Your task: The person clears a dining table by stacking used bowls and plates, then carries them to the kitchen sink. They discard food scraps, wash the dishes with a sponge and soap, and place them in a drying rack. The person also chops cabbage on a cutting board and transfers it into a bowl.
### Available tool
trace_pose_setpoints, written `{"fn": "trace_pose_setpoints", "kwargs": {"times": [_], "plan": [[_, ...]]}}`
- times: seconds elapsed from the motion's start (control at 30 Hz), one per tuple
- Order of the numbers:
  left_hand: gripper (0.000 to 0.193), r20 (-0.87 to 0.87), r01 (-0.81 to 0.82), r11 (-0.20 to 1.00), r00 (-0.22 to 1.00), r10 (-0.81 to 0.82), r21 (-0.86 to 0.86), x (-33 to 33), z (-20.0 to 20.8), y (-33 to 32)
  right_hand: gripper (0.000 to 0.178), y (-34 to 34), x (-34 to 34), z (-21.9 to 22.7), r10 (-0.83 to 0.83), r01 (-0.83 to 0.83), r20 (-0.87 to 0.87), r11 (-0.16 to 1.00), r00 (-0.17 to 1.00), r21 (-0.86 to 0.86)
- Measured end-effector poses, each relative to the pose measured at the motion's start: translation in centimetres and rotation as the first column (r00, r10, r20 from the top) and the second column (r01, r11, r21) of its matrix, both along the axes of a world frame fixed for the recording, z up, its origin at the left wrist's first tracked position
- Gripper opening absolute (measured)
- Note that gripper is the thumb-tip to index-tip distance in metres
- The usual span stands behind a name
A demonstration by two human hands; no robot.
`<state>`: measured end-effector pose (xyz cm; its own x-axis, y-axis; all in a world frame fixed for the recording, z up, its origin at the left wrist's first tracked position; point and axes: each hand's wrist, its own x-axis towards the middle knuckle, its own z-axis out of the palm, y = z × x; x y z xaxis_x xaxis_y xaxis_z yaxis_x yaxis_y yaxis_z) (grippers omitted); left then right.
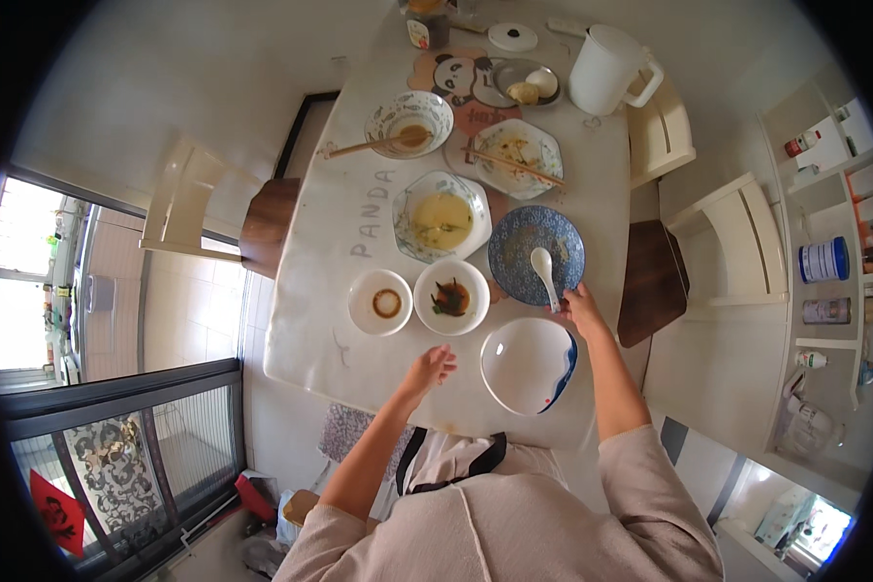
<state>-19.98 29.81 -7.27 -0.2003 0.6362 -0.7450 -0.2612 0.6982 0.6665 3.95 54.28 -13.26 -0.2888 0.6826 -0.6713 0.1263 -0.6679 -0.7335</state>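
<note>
My right hand [582, 308] is closed at the lower right rim of a blue patterned plate [519, 254], its fingers beside the handle end of a white soup spoon [541, 260] lying across that plate. My left hand [433, 368] hovers near the table's front edge, fingers slightly curled and apart, holding nothing. Just beyond it stands a white bowl [451, 328] with dark sauce and green bits. Left of that is another white bowl [361, 315] with a brown residue. Between my hands sits a larger white bowl [516, 361] with a blue edge.
Farther up the table [310, 262] are an octagonal dish [407, 206] of yellowish soup, a bowl with a wooden spoon [359, 148], a plate with chopsticks [519, 166], and a metal dish [501, 80] holding round foods. A white pitcher [601, 73] stands far right; chairs [747, 238] flank the table.
</note>
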Motion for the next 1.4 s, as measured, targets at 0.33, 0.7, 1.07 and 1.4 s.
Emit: {"fn": "trace_pose_setpoints", "kwargs": {"times": [0.33,0.7,1.07,1.4], "plan": [[0.033,-0.228,0.340,0.940,0.912,-0.340,-0.044,6.4,-7.2,1.8,0.021,-0.1,0.7,-1.2,-0.024,0.022,0.093,1.000,0.995,0.016],[0.031,-0.168,0.241,0.970,0.957,-0.235,0.019,6.6,-8.9,1.3,0.034,-1.2,-0.3,-0.6,0.141,-0.141,0.096,0.990,0.985,-0.007],[0.041,-0.609,0.615,0.765,0.537,-0.583,-0.190,4.8,0.3,3.2,0.023,4.6,-1.5,4.1,-0.244,-0.386,0.586,0.553,0.773,0.739],[0.042,-0.677,0.660,0.684,0.352,-0.647,-0.311,4.8,1.7,5.7,0.025,16.0,-15.0,4.1,-0.133,-0.863,0.864,0.087,0.486,0.498]]}}
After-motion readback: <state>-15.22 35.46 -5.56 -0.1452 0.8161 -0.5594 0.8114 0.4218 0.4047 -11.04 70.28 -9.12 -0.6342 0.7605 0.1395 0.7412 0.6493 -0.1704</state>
